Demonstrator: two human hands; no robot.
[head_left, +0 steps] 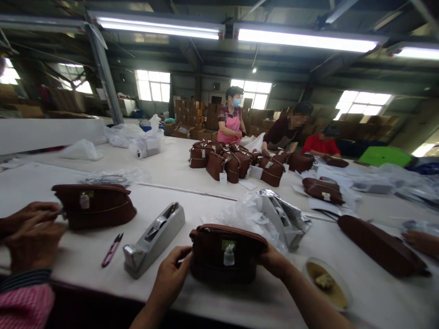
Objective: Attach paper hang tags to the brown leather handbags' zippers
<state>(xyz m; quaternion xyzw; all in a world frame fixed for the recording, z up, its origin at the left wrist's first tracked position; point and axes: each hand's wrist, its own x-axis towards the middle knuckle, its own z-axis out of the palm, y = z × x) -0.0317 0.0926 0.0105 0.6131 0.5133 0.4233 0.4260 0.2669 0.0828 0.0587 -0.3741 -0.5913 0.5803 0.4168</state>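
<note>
A dark brown bag [219, 269] stands upright near the table's front edge, with a metal plate and a small pale wrapped tag on its front. My left hand [171, 276] grips its left end, thumb toward the front. At the right end my right hand [274, 261] holds the bag, its fingers partly hidden behind it. A grey tape dispenser [156, 240] lies just left of my left hand. Behind the bag to the right is a second dispenser [283, 217] wrapped in foil-like material, beside crumpled clear plastic [240, 212].
A co-worker's hands [36, 233] touch another brown bag [99, 212] at left. Pink-handled snips [112, 250] lie nearby. A dish of yellowish paste [325, 283] sits beside my right forearm. Many bags [233, 167] cluster farther back, where several people work. Another bag [380, 244] lies right.
</note>
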